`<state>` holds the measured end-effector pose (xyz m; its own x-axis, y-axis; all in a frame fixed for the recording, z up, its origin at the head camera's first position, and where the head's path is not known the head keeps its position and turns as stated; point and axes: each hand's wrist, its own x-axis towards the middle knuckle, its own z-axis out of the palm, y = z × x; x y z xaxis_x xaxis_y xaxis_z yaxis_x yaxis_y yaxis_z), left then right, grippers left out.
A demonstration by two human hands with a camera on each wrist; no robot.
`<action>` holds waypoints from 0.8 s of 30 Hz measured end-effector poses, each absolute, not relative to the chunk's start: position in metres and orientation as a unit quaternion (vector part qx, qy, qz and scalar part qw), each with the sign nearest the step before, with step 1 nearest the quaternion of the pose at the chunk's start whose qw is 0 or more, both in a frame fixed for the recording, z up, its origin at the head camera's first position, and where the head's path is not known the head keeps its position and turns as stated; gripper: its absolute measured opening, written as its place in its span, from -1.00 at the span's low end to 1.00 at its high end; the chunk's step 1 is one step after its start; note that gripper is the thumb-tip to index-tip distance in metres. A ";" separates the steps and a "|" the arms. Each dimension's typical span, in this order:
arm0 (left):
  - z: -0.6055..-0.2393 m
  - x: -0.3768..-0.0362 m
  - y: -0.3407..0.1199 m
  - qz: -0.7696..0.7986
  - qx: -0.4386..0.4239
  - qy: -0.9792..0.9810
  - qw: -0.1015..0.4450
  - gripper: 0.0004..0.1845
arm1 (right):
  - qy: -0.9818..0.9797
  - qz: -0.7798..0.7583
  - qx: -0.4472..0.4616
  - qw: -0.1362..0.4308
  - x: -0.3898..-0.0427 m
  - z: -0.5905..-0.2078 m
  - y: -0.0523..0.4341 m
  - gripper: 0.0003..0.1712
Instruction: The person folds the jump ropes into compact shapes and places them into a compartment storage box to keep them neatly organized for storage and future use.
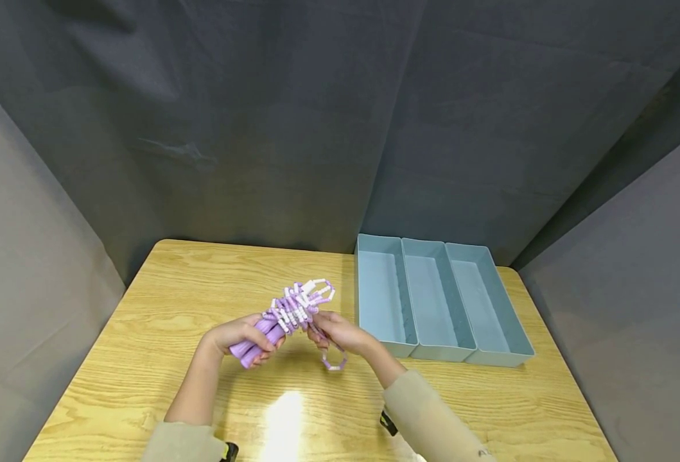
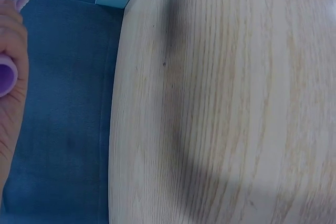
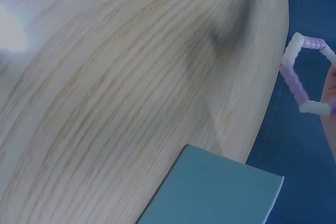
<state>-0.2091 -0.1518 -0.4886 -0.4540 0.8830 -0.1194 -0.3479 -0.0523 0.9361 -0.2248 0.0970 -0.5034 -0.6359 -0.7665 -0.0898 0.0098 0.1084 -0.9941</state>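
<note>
A purple and white beaded jump rope (image 1: 299, 305) is bundled in coils above the wooden table (image 1: 143, 346). My left hand (image 1: 241, 339) grips its two purple handles (image 1: 251, 346); a handle end (image 2: 6, 75) shows at the left edge of the left wrist view. My right hand (image 1: 340, 333) pinches the beaded cord just right of the bundle, and a loop of beads (image 1: 334, 359) hangs below it. That loop (image 3: 302, 82) shows at the right of the right wrist view.
A light blue tray (image 1: 440, 305) with three long compartments sits at the right of the table, close to my right hand; its corner (image 3: 220, 192) shows in the right wrist view. Dark fabric walls surround the table.
</note>
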 end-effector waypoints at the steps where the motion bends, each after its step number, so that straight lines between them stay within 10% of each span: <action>1: -0.489 -0.209 -0.152 0.678 0.256 0.519 0.452 -0.89 | 0.674 -0.603 -0.284 0.319 -0.224 -0.503 0.098 -0.55; 24: -0.492 -0.209 -0.150 0.693 0.261 0.509 0.440 -0.86 | 0.655 -0.590 -0.276 0.384 -0.217 -0.485 0.113 -0.55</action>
